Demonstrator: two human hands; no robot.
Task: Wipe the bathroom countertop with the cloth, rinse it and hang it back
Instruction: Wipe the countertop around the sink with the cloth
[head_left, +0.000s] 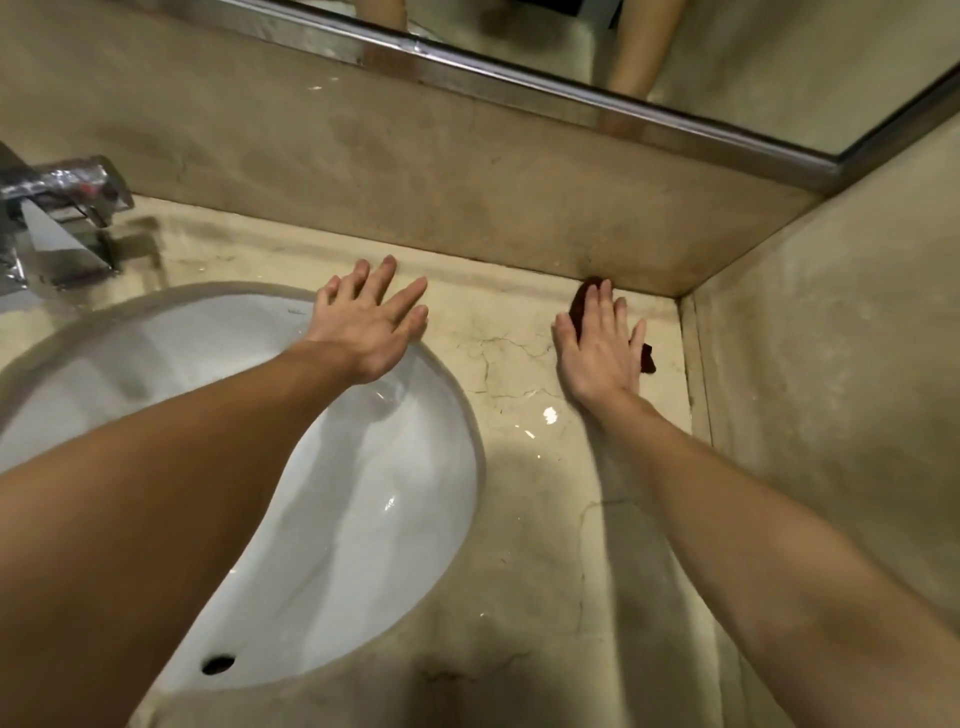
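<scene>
Countertop (519, 364): R hand (602, 358) flat, pressing dark cloth (647, 358) by corner; L hand (371, 322) spread wide.

The countertop (524, 467) is beige marble, veined with dark cracks and glossy with wet patches. A white oval sink (332, 467) is set into it, filling the 9 o'clock side. A chrome tap (57, 218) stands on it at 10 o'clock. At 2 o'clock, in the back corner, a dark red cloth (584, 301) lies on the marble under the flat right hand (597, 353).
</scene>
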